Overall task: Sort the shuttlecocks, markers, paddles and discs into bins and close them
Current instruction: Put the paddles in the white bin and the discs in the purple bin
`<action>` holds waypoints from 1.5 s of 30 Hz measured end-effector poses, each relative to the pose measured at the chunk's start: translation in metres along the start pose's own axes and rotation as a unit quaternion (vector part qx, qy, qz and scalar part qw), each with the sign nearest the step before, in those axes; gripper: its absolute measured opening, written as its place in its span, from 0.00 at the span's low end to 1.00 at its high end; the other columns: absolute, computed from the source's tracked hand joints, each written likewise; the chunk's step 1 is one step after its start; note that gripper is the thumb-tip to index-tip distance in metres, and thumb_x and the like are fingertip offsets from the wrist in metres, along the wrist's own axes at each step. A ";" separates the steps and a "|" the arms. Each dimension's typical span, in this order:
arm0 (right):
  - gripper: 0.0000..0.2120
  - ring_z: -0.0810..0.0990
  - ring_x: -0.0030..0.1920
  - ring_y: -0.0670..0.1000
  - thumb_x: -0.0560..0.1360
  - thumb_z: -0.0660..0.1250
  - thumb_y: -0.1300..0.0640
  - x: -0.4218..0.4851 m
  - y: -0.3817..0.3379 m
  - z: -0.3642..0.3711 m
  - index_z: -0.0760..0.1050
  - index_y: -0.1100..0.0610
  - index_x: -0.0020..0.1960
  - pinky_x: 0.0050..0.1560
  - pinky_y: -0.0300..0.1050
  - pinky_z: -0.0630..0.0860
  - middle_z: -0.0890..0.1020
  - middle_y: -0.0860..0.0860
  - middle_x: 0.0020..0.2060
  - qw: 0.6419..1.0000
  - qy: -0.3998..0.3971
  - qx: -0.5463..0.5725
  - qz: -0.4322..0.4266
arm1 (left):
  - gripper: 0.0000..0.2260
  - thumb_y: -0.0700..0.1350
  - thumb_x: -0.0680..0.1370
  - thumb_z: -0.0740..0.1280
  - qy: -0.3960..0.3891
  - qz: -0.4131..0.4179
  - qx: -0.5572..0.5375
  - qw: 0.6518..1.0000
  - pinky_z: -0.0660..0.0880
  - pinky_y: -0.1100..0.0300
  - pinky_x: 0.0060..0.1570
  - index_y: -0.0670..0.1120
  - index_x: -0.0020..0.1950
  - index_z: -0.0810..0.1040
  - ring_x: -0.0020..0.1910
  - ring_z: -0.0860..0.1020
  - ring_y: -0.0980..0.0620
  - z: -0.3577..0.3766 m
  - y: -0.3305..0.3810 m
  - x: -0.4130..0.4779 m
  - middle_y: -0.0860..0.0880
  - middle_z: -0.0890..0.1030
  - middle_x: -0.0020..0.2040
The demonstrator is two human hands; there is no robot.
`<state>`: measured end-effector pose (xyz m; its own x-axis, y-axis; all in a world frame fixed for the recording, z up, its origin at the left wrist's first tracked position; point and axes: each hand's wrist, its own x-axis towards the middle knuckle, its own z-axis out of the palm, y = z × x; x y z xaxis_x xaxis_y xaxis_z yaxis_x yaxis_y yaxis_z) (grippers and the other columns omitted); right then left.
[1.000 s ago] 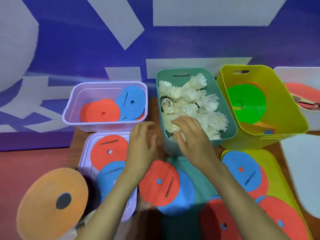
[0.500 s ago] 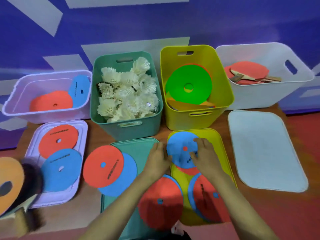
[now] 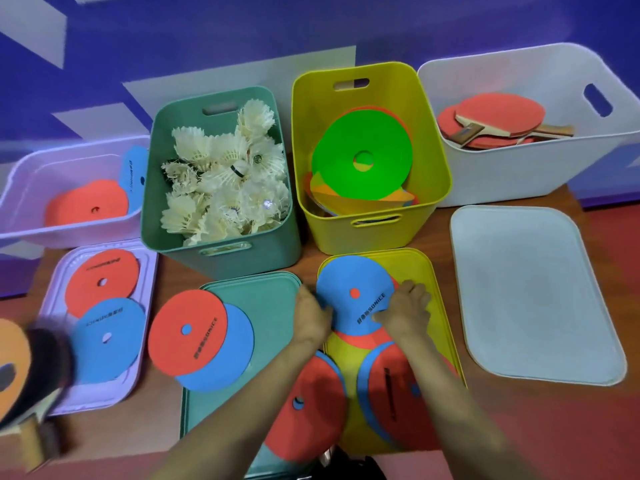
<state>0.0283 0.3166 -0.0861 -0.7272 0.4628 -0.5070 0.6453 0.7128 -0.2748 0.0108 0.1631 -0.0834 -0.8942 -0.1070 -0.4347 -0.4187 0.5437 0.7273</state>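
A blue disc (image 3: 349, 289) lies over a red one on the yellow lid (image 3: 424, 271). My left hand (image 3: 310, 315) grips the blue disc's left edge and my right hand (image 3: 405, 311) pinches its right edge. Behind the lid stands the yellow bin (image 3: 433, 161) with a green marker (image 3: 360, 168) inside. The green bin (image 3: 156, 188) holds several white shuttlecocks (image 3: 225, 181). Red paddles (image 3: 498, 116) lie in the white bin (image 3: 519, 174). The lilac bin (image 3: 20, 216) at the left holds a red and a blue disc.
More red and blue discs lie on the green lid (image 3: 266, 306), the lilac lid (image 3: 145, 265) and the near part of the yellow lid. A white lid (image 3: 530, 292) lies flat at the right. An orange paddle (image 3: 14, 368), blurred, is at the left edge.
My hands left the shuttlecock bin and came down to the blue disc on the yellow lid. The view swung to the right, bringing the white bin and white lid into sight.
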 end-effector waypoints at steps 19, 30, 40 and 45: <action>0.17 0.78 0.57 0.57 0.76 0.61 0.63 -0.044 -0.025 -0.048 0.74 0.52 0.63 0.50 0.47 0.72 0.81 0.55 0.55 0.970 0.064 0.183 -0.147 | 0.16 0.37 0.79 0.60 0.016 0.085 -0.046 0.995 0.79 0.42 0.43 0.49 0.66 0.71 0.46 0.79 0.41 -0.061 -0.004 -0.024 0.50 0.79 0.46; 0.18 0.77 0.50 0.56 0.77 0.58 0.63 -0.103 -0.114 -0.063 0.76 0.44 0.58 0.40 0.45 0.69 0.76 0.51 0.50 0.949 0.142 -0.009 -0.282 | 0.13 0.37 0.78 0.61 0.075 0.227 0.044 0.970 0.66 0.60 0.42 0.47 0.61 0.73 0.45 0.74 0.51 -0.210 -0.024 -0.030 0.52 0.78 0.47; 0.15 0.76 0.53 0.54 0.78 0.58 0.62 -0.151 -0.259 -0.054 0.77 0.47 0.57 0.54 0.53 0.73 0.78 0.50 0.51 0.900 0.083 0.034 -0.426 | 0.12 0.39 0.78 0.61 0.187 0.279 0.054 0.940 0.62 0.64 0.41 0.43 0.60 0.75 0.44 0.72 0.52 -0.382 -0.059 -0.012 0.51 0.76 0.46; 0.15 0.77 0.54 0.52 0.75 0.61 0.63 -0.158 -0.337 -0.039 0.77 0.47 0.55 0.55 0.52 0.73 0.79 0.47 0.52 0.878 0.093 0.039 -0.469 | 0.13 0.42 0.78 0.61 0.243 0.229 -0.003 0.943 0.69 0.57 0.47 0.49 0.61 0.74 0.46 0.76 0.48 -0.438 -0.088 0.018 0.50 0.79 0.48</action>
<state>-0.0834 0.0244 0.1183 -0.9681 -0.2240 0.1126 -0.2482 0.7916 -0.5584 -0.0377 -0.2515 0.0778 -0.9478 -0.2311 0.2197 0.0299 0.6217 0.7827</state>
